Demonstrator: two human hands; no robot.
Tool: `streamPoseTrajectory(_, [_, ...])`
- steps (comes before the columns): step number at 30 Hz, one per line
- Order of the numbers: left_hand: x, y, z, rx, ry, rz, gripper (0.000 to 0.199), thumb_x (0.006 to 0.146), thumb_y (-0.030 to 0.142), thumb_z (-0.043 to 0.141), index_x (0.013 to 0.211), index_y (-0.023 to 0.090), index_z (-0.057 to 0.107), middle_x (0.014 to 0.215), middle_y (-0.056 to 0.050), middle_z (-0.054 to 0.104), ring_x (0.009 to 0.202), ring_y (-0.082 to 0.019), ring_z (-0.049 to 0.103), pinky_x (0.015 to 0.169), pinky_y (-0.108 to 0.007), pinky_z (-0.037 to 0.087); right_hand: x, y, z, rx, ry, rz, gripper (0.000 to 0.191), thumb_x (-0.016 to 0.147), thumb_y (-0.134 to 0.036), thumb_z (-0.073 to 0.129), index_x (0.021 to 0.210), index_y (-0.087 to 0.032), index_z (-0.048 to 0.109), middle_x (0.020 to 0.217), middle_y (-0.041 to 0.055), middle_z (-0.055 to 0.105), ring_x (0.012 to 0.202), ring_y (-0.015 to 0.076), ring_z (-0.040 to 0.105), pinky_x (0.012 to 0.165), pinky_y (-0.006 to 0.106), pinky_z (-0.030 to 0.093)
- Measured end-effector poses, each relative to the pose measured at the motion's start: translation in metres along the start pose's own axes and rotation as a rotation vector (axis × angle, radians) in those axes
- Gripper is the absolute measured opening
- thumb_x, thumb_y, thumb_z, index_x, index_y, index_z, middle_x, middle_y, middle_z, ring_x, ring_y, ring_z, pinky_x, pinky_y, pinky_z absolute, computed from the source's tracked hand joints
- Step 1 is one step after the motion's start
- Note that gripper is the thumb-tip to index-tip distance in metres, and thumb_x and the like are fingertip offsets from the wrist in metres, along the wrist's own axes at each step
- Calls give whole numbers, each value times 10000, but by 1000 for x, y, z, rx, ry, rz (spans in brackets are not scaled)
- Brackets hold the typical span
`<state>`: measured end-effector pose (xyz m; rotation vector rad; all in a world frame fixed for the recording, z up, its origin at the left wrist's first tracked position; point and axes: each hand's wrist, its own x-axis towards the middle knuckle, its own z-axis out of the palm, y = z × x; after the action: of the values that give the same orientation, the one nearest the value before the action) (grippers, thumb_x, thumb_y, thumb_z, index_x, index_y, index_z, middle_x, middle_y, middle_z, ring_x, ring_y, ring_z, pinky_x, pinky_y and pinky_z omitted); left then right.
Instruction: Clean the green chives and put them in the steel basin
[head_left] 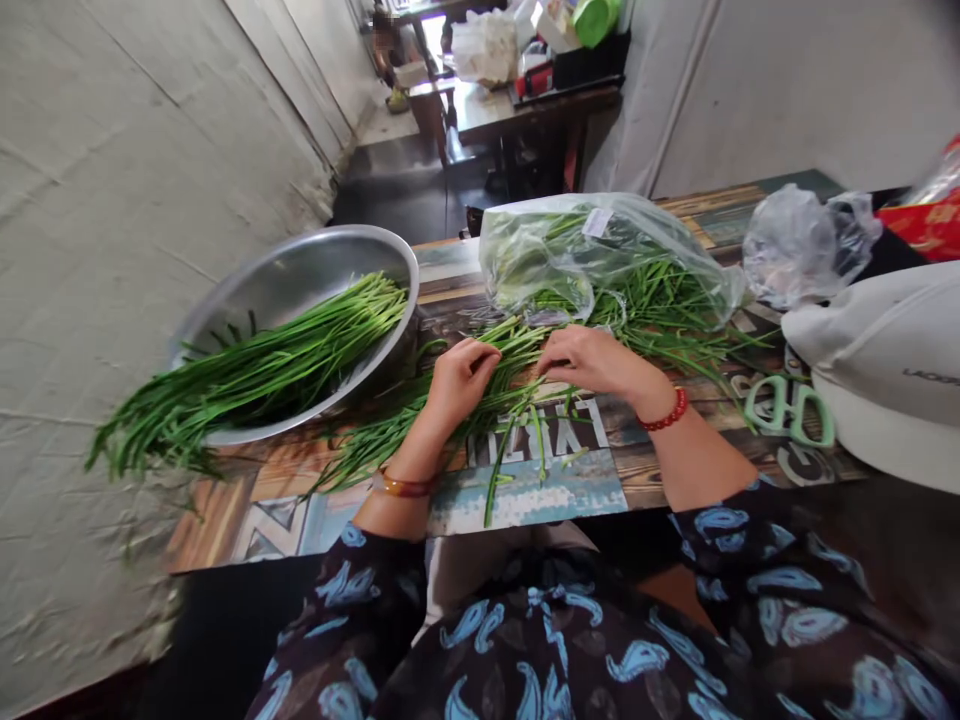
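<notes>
A loose bunch of garlic chives (397,420) lies on the table in front of me, green leaves toward the left and pale stems toward the right. My left hand (459,378) is over the bunch, fingers curled into a pinch; what is between them is hidden. To its right, my right hand (583,358) is closed at the pale stem ends, thumb and fingers pinching at a chive. Several loose bits of leaf (493,485) are scattered below the hands. Behind the right hand, a clear plastic bag (637,215) holds more chives, some spilling out of its front.
On the left, a steel basin (300,255) stands tilted with a thick pile of chives hanging over its rim. Green-handled scissors (789,408) and a white cap (885,350) lie at the right, near a crumpled plastic bag (799,240). Another cluttered table (495,110) stands behind.
</notes>
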<state>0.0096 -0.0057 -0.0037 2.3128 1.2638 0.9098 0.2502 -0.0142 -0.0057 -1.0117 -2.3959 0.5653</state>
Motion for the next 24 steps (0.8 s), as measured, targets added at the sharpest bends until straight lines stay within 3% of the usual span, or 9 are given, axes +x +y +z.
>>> streamPoseTrajectory(5, [-10,-2,1,-69,32,7,172,909,200,556,840,152,706,797,-41,683,753,-139,608,713,-249,459,-2,-1,2,-146,-2,3,116,853,-139,640,848,-201,737,864,68,691,851,208,598,809,343,433])
streamPoseTrajectory(8, [-11,2,-3,-104,71,-5,185,911,211,552,832,152,708,794,-43,673,766,-147,608,719,-260,459,0,-4,0,-23,42,3,114,886,-181,611,847,-198,717,852,52,689,828,190,605,798,332,446])
streamPoseTrajectory(11, [-11,5,-10,-180,89,-27,198,914,227,548,844,150,717,829,-54,685,808,-157,623,739,-268,467,3,-8,0,158,190,84,108,886,-242,618,864,-204,716,824,30,688,729,155,597,683,289,453])
streamPoseTrajectory(15, [-12,10,-17,-303,36,-67,230,921,262,538,851,141,720,839,-57,710,795,-156,633,721,-263,468,5,-13,6,232,354,195,115,867,-278,636,833,-204,717,774,16,697,671,144,586,625,277,441])
streamPoseTrajectory(24, [-16,21,-13,-367,-155,-61,204,892,287,570,841,137,698,770,-27,680,726,-139,592,699,-246,439,11,-34,22,213,363,69,135,876,-262,621,765,-214,681,748,20,691,712,157,610,687,302,467])
